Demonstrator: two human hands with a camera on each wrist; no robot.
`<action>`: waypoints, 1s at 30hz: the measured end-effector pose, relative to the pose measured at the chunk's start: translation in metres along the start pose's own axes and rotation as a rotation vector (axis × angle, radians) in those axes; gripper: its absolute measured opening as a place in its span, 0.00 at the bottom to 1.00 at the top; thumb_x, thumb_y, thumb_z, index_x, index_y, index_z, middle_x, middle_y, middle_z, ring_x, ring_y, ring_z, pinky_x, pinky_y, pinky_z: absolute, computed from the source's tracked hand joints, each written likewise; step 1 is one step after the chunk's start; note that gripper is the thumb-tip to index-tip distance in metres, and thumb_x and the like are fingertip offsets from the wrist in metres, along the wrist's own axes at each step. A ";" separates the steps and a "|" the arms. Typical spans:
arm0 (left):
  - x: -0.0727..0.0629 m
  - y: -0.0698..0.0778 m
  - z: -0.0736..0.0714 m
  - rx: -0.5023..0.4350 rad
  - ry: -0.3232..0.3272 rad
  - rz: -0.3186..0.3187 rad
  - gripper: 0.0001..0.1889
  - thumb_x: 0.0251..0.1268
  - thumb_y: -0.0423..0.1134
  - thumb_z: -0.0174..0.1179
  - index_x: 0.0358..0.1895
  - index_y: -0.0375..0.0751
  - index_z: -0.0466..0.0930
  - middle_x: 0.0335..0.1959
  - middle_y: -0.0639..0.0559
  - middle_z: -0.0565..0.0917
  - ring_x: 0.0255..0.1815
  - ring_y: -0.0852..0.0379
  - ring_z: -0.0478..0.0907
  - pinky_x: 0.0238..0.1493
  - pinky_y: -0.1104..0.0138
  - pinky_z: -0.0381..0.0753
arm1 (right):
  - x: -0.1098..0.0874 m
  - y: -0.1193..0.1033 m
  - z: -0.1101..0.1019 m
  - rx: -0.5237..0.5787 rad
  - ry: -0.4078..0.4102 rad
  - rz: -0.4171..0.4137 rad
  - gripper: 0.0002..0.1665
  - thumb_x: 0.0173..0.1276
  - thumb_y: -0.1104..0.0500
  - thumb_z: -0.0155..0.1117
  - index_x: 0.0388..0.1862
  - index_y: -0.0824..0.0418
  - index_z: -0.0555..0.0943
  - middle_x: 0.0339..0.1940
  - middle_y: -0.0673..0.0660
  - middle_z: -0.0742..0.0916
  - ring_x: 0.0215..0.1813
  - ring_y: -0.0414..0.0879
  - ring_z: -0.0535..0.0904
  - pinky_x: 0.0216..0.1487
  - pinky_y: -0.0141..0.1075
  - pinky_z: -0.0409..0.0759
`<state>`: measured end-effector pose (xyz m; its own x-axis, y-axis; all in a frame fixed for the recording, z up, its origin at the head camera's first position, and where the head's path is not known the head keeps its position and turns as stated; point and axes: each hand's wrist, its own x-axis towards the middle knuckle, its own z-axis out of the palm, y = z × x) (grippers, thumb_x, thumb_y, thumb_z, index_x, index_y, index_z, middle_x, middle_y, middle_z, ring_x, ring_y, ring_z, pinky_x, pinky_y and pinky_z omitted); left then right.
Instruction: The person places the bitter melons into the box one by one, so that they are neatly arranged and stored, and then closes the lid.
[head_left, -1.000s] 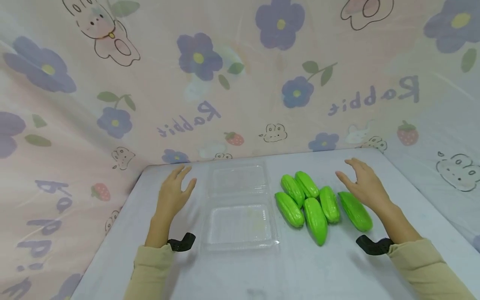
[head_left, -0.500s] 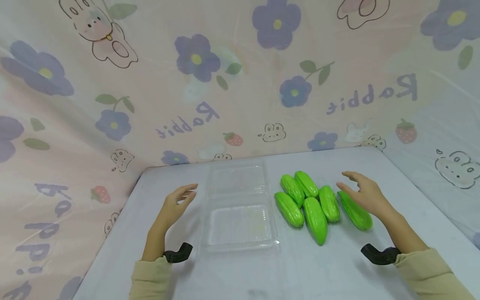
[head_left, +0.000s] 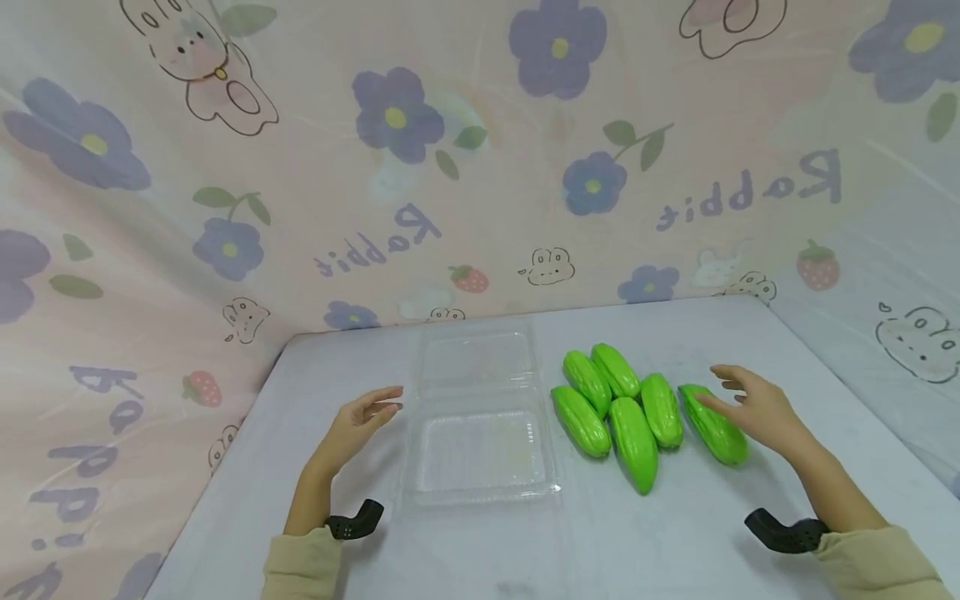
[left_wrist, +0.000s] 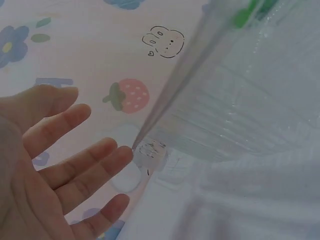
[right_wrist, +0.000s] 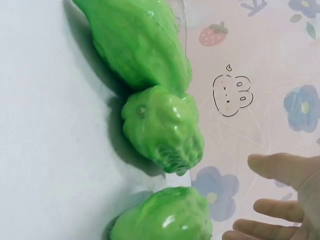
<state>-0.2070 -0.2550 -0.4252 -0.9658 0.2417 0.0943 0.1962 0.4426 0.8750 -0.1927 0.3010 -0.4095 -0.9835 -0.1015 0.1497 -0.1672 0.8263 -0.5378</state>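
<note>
Altogether, six gourds (head_left: 633,444) lie outside the open container (head_left: 480,454).

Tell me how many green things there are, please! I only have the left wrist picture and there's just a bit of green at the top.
Observer: The head view shows six green things on the table.
Operator: Wow, six! Is anybody grabbing one?
Observer: No. The right hand is near them, but it holds nothing.
Operator: Okay. What else is on there?
Observer: A clear box, lying open with its two halves one behind the other.
</note>
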 end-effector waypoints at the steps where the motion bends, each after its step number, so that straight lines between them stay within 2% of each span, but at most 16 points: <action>1: 0.000 -0.001 0.000 0.008 -0.011 -0.014 0.23 0.72 0.45 0.54 0.66 0.41 0.70 0.65 0.35 0.75 0.60 0.61 0.78 0.58 0.69 0.77 | -0.001 0.002 0.000 -0.002 -0.005 0.009 0.38 0.69 0.50 0.62 0.64 0.78 0.66 0.62 0.81 0.73 0.59 0.76 0.71 0.55 0.62 0.76; 4: 0.000 -0.003 0.000 0.026 -0.023 -0.039 0.25 0.71 0.44 0.55 0.67 0.39 0.68 0.66 0.35 0.74 0.65 0.45 0.75 0.61 0.57 0.78 | -0.003 0.008 -0.001 -0.005 -0.029 0.044 0.39 0.69 0.48 0.62 0.64 0.78 0.65 0.62 0.81 0.72 0.59 0.77 0.71 0.54 0.63 0.77; 6: -0.001 -0.005 -0.001 0.030 -0.029 -0.049 0.26 0.71 0.44 0.55 0.68 0.38 0.68 0.67 0.36 0.73 0.65 0.43 0.74 0.62 0.53 0.77 | -0.005 0.012 -0.001 0.000 -0.052 0.070 0.41 0.69 0.47 0.61 0.65 0.78 0.64 0.63 0.82 0.71 0.60 0.78 0.70 0.53 0.64 0.76; 8: 0.000 -0.009 -0.001 0.032 -0.052 -0.054 0.26 0.70 0.43 0.56 0.68 0.38 0.67 0.68 0.36 0.72 0.63 0.47 0.77 0.62 0.54 0.77 | -0.006 0.015 -0.002 0.000 -0.077 0.090 0.42 0.69 0.45 0.60 0.65 0.78 0.63 0.63 0.82 0.70 0.60 0.78 0.70 0.52 0.64 0.76; 11: 0.000 -0.015 -0.001 0.026 -0.130 -0.069 0.28 0.70 0.44 0.56 0.70 0.39 0.65 0.69 0.37 0.70 0.61 0.56 0.78 0.61 0.60 0.77 | -0.007 0.020 -0.001 0.003 -0.114 0.103 0.43 0.69 0.45 0.61 0.65 0.78 0.63 0.64 0.82 0.70 0.61 0.77 0.69 0.51 0.64 0.76; 13: 0.000 -0.019 0.000 0.010 -0.171 -0.087 0.28 0.70 0.44 0.56 0.71 0.40 0.64 0.70 0.37 0.70 0.61 0.57 0.78 0.60 0.64 0.77 | -0.008 0.023 -0.001 0.009 -0.133 0.106 0.43 0.68 0.45 0.61 0.66 0.79 0.63 0.64 0.82 0.70 0.61 0.77 0.70 0.51 0.63 0.77; 15: -0.001 -0.021 0.000 -0.006 -0.204 -0.089 0.29 0.70 0.43 0.56 0.72 0.40 0.63 0.70 0.36 0.69 0.63 0.52 0.77 0.60 0.65 0.77 | -0.008 0.026 0.000 0.020 -0.153 0.115 0.44 0.68 0.45 0.61 0.66 0.79 0.62 0.64 0.82 0.70 0.61 0.77 0.70 0.51 0.62 0.77; 19: -0.002 -0.023 0.001 -0.053 -0.225 -0.096 0.31 0.69 0.42 0.58 0.73 0.42 0.61 0.70 0.35 0.69 0.67 0.38 0.72 0.63 0.61 0.76 | -0.008 0.031 0.003 0.028 -0.190 0.148 0.47 0.68 0.43 0.60 0.66 0.81 0.61 0.63 0.82 0.70 0.60 0.76 0.71 0.50 0.60 0.79; 22: -0.001 -0.025 0.002 -0.085 -0.250 -0.088 0.32 0.69 0.42 0.58 0.73 0.41 0.59 0.69 0.35 0.69 0.68 0.36 0.70 0.64 0.60 0.75 | -0.006 0.035 0.004 0.017 -0.214 0.166 0.48 0.68 0.42 0.60 0.65 0.82 0.61 0.61 0.83 0.72 0.59 0.76 0.72 0.48 0.59 0.79; 25: 0.001 -0.027 0.002 -0.095 -0.265 -0.074 0.33 0.69 0.42 0.58 0.74 0.41 0.58 0.68 0.34 0.71 0.67 0.43 0.73 0.62 0.62 0.76 | -0.005 0.039 0.005 0.004 -0.233 0.183 0.50 0.68 0.40 0.60 0.65 0.83 0.61 0.59 0.83 0.74 0.57 0.76 0.73 0.48 0.58 0.79; 30: 0.002 -0.028 0.003 -0.114 -0.278 -0.078 0.33 0.69 0.42 0.58 0.74 0.41 0.57 0.66 0.33 0.74 0.58 0.67 0.78 0.60 0.66 0.76 | -0.002 0.039 0.005 0.024 -0.290 0.237 0.53 0.67 0.37 0.58 0.66 0.83 0.59 0.59 0.85 0.72 0.58 0.78 0.70 0.51 0.61 0.77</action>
<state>-0.2135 -0.2642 -0.4509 -0.8908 0.4443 -0.0948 0.0880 0.3735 0.9235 -0.1978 0.3307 -0.4350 -0.9731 -0.0647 -0.2210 0.0694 0.8327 -0.5493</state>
